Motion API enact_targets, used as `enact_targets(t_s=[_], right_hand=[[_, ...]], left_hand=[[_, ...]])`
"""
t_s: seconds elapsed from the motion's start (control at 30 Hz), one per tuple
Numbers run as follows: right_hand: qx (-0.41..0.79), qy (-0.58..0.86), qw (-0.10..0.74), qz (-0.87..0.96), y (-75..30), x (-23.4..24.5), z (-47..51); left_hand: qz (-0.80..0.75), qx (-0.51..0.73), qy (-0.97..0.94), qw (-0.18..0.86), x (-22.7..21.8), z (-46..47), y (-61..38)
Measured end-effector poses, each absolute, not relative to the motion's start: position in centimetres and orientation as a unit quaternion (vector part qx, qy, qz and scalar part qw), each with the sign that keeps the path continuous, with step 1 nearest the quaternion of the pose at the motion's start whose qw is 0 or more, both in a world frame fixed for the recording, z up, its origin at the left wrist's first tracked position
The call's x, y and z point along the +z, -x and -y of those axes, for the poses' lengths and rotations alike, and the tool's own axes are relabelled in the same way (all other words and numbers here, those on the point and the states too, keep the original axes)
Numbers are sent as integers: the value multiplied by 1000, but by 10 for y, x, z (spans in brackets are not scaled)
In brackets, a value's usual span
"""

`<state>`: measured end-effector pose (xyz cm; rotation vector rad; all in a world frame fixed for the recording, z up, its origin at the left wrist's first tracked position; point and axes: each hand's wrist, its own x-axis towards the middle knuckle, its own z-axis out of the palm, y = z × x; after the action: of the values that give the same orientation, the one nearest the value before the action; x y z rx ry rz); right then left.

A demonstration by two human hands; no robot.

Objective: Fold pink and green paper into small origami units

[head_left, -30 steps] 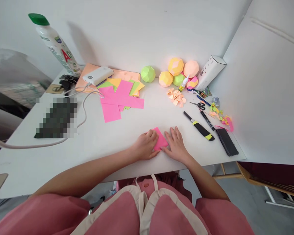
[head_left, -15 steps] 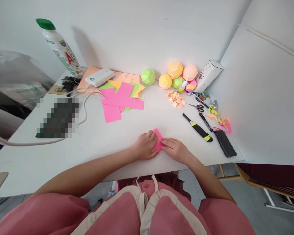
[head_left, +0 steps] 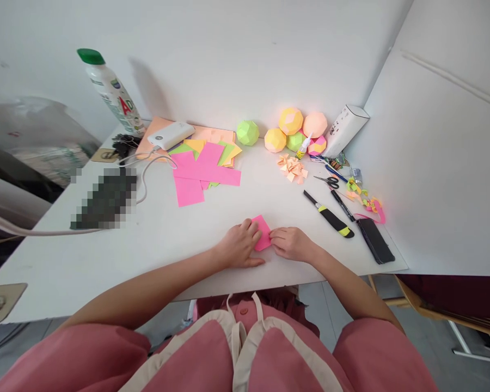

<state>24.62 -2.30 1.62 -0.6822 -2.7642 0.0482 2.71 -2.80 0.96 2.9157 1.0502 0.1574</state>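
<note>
A small folded piece of pink paper [head_left: 263, 233] lies on the white desk [head_left: 167, 234] near its front edge. My left hand [head_left: 240, 244] holds it down from the left, fingertips bent on its surface and the thumb stretched out below it on the desk. At the paper's right edge, my right hand [head_left: 291, 243] has its fingers pinched together on the corner. The fold under my fingers is partly hidden. Farther back on the left lie larger pink paper sheets [head_left: 190, 188], overlapping green and yellow pieces.
Several faceted paper balls [head_left: 247, 133] stand along the wall. Orange paper scraps [head_left: 292, 168], scissors [head_left: 330, 181], a utility knife [head_left: 330, 216], a marker [head_left: 343, 205] and a black case [head_left: 374, 240] are on the right. A power bank [head_left: 171, 135] and a bottle [head_left: 116, 98] stand at the back left.
My left thumb has moved off the paper's lower edge onto the desk. My right fingers have drawn slightly right, pinching the paper's corner. The camera view has shifted a little.
</note>
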Motion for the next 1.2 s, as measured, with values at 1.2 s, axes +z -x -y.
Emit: enact_targets(t_s=[1.2], right_hand=[[483,431,430,629,-231,43,-16]], left_hand=[[-443,502,-528,522,30,15,-12]])
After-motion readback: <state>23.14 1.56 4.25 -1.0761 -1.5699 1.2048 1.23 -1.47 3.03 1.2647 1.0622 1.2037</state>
